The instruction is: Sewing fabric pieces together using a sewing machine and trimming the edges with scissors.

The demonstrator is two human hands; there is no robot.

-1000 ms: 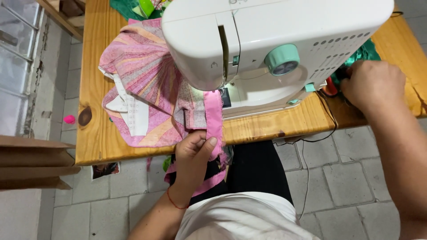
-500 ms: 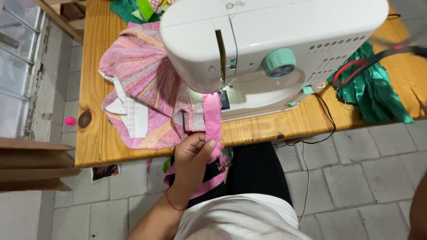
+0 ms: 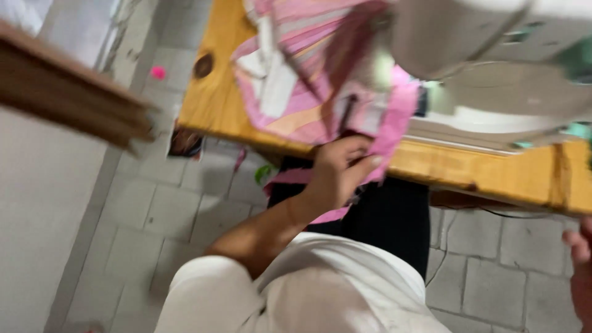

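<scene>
The picture is blurred by motion. The left hand (image 3: 339, 172) is seen at the near edge of the wooden table (image 3: 487, 172), with its fingers (image 3: 364, 165) closed on a pink fabric strip (image 3: 394, 123). This strip hangs down from the table edge, and a part of it is seen lower, in front of the black trousers (image 3: 382, 216). The strip belongs to a bigger pink striped cloth (image 3: 290, 80), which is spread on the table to the left of the white sewing machine (image 3: 493, 55). The strip is led under the machine, but the exact place cannot be told because of the blur.

The right hand (image 3: 579, 271) is visible only partly at the right border, low and well apart from the table; if it is open or closed cannot be told. A brown board (image 3: 74, 98) is seen at the far left, above the grey tiled floor (image 3: 172, 209). A small pink object (image 3: 158, 72) lies on the floor near the left end of the table.
</scene>
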